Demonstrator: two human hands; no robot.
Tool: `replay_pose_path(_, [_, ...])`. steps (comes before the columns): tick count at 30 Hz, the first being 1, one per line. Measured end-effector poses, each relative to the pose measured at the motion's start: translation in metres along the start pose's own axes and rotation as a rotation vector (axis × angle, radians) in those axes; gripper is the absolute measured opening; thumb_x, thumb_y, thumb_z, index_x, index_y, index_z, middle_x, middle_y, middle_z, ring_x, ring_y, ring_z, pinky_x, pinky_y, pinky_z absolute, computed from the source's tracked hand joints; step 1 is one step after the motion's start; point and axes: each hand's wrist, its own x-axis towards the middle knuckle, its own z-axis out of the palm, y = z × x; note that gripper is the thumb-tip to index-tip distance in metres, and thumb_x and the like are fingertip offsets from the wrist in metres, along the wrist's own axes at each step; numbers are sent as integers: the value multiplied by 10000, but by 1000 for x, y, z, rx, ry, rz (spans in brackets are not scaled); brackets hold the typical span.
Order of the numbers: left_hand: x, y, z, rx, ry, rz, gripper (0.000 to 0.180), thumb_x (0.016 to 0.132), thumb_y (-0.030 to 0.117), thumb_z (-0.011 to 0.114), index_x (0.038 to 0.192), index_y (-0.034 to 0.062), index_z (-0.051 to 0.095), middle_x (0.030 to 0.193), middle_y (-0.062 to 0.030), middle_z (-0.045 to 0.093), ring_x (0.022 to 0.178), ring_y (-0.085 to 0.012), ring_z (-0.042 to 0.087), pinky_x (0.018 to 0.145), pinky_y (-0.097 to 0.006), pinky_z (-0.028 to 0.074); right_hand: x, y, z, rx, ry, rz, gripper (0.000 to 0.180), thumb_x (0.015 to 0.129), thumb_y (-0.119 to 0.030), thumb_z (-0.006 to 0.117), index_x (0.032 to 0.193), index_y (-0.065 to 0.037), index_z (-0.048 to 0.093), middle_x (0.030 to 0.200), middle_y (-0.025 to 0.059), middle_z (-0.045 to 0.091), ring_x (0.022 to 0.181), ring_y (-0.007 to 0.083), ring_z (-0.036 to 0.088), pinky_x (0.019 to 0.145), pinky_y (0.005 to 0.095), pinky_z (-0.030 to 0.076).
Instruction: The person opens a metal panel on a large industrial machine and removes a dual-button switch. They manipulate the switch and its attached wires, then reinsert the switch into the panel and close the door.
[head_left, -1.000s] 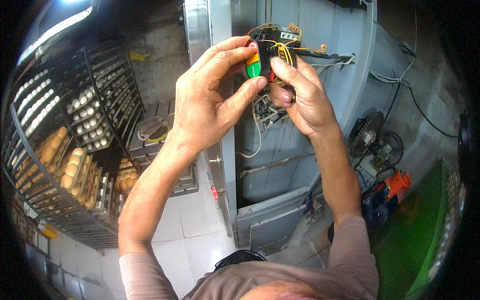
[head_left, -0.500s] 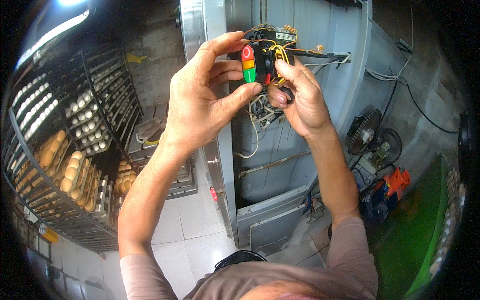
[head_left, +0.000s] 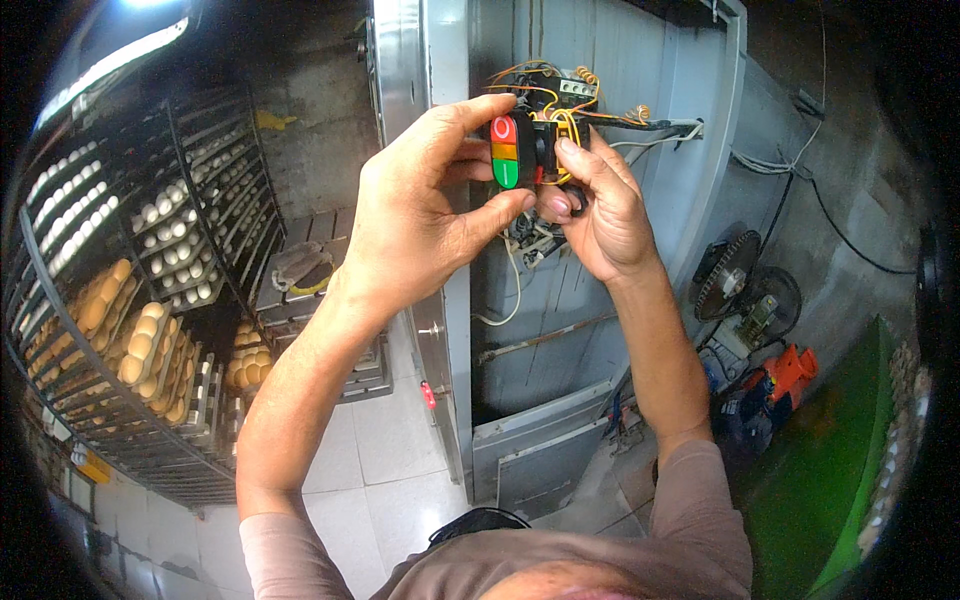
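A push-button switch (head_left: 505,152) with a red top, amber middle and green bottom is held up in front of an open grey metal cabinet (head_left: 540,375). My left hand (head_left: 415,200) grips its black rim, thumb below and index finger above. Behind the button face, my right hand (head_left: 608,205) pinches the black contact block (head_left: 563,133), which has yellow wires looped over it. Fingers hide part of the block, so I cannot tell whether it is joined to the button. A terminal strip (head_left: 575,88) with thin orange wires sits just beyond.
At left stands a black rack (head_left: 170,110) with trays of buns (head_left: 145,340). A chain sprocket (head_left: 728,272) and an orange-and-blue machine (head_left: 790,375) lie at right, near a green panel (head_left: 820,480). Cables (head_left: 770,150) hang on the right wall.
Both hands and the switch sit slightly lower in the picture, and the left hand has shifted a little to the right. The grip of both hands looks the same.
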Motion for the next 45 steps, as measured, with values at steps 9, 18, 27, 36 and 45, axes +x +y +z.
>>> replay_pose_path(9, [9,10,-11,190,-54,114,615,751,-1,804,1316,23,561,1246,-109,616,1076,-188,652,922,-318,560,1,1,-3,15,-39,4,205,973,-220,570,1139,-100,561,857,-45,531,618,29,430,511,191,339])
replay_pose_path(18, [20,18,-27,419,-189,207,608,713,53,829,1276,37,601,1274,-137,609,1116,-249,644,914,-343,569,0,-2,-1,6,-33,4,192,962,-221,598,1106,-99,563,839,-54,508,619,24,411,512,188,336])
replay_pose_path(27, [24,16,-27,384,-200,240,601,725,93,839,1274,26,603,1241,-139,625,1095,-234,652,876,-334,581,2,-2,-5,-13,-58,-12,184,961,-220,618,1096,-109,558,844,-68,498,624,11,399,503,183,335])
replay_pose_path(36, [22,12,-27,404,-189,274,586,737,130,838,1261,22,598,1226,-155,628,1090,-272,656,895,-343,559,0,-2,-4,-46,-78,-35,173,984,-222,603,1106,-107,558,858,-68,506,627,6,394,507,173,340])
replay_pose_path(45, [22,11,-24,398,-173,266,579,739,129,837,1257,23,603,1241,-152,628,1049,-252,673,867,-335,569,3,-1,-8,-31,-97,-32,199,993,-224,592,1141,-98,550,874,-61,506,632,7,392,517,171,344])
